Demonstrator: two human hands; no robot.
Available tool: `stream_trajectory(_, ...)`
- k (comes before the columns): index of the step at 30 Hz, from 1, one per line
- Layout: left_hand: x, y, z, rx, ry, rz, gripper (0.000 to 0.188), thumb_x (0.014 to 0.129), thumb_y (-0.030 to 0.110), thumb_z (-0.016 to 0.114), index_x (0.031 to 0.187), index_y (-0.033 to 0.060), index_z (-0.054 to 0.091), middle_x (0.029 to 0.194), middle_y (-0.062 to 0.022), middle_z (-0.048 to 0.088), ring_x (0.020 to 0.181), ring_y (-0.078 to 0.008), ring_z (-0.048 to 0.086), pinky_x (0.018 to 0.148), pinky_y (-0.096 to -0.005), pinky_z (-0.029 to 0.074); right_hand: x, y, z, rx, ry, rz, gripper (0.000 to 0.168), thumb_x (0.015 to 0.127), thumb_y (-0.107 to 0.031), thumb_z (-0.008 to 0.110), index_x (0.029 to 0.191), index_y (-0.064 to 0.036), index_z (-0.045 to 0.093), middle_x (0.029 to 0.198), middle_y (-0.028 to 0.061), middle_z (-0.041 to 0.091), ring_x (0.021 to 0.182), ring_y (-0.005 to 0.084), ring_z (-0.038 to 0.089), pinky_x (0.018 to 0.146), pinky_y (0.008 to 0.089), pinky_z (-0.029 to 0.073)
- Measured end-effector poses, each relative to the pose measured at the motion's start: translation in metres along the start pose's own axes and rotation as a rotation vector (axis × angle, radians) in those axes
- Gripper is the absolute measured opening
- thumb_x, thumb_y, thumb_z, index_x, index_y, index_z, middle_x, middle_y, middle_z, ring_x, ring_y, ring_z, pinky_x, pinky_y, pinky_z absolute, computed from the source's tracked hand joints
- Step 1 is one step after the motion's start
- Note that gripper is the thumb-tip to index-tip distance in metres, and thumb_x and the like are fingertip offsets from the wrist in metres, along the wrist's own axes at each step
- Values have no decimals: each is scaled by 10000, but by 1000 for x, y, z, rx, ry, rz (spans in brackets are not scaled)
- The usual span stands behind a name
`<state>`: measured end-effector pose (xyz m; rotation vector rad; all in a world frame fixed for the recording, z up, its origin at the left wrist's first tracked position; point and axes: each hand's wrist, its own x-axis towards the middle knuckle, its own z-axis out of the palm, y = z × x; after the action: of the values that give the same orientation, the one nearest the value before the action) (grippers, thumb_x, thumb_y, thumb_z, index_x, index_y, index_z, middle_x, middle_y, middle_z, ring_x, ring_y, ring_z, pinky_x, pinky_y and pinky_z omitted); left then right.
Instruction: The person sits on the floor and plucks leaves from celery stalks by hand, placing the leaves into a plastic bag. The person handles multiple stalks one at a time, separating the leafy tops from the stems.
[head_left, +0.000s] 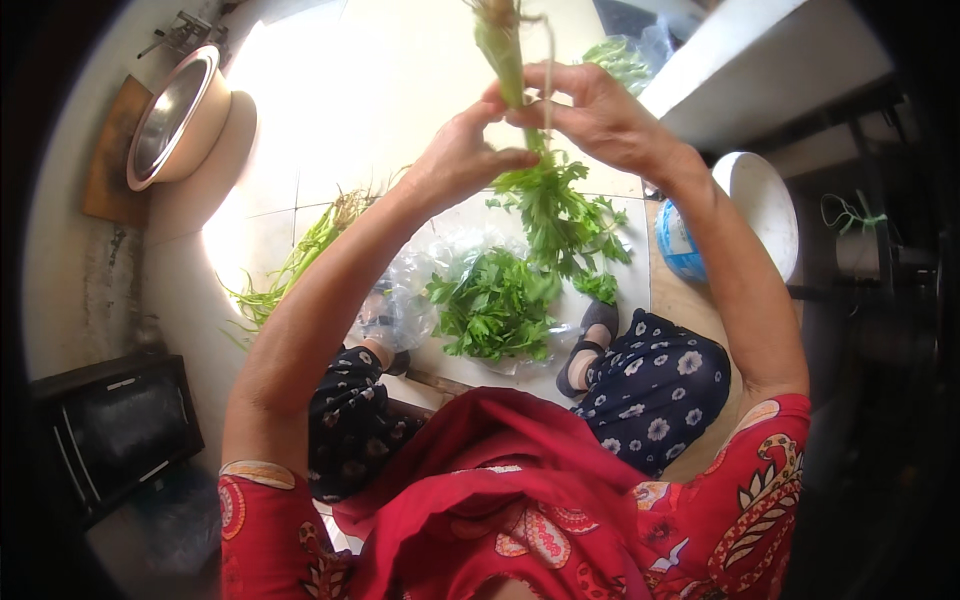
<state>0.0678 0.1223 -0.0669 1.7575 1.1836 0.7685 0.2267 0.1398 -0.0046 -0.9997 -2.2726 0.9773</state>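
My left hand (465, 150) and my right hand (596, 112) meet around the stalks of a bunch of leafy celery (508, 64), raised above the floor. Its root end points away from me, and its leaves (559, 214) hang toward me. A thin pale strand (550, 75), perhaps a tie or a loose stalk, arcs beside the right fingers. Below the hands lies a heap of cut green leaves (499, 300) on a clear plastic bag (416, 281), between my feet. A small leafy sprig (598, 285) rests at the heap's right.
Left on the tiles lie long thin stalks with roots (319, 244). A metal basin (180, 116) leans near a wooden board (116, 154) by the wall. At right are a white bucket (761, 214) with a blue label and a ledge (772, 67). Bagged greens (619, 60) sit farther off.
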Motion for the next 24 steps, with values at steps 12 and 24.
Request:
stream_trajectory(12, -28, 31, -43, -523, 304, 81, 191, 824, 110, 582, 921, -53, 559, 817, -134, 608, 732, -189, 615, 659, -302, 542, -42, 31, 50, -241, 1, 185, 652, 733, -401, 636, 1282, -145, 396, 1231, 114, 484, 1119, 240, 463, 961, 418, 378)
stream_trajectory(24, -90, 17, -91, -537, 640, 57, 202, 798, 131, 637, 922, -11, 565, 743, -105, 598, 630, -139, 573, 439, -211, 401, -87, 76, 30, -367, 157, 453, 225, 803, -209, 536, 950, -75, 640, 820, 110, 646, 737, 235, 614, 719, 340, 488)
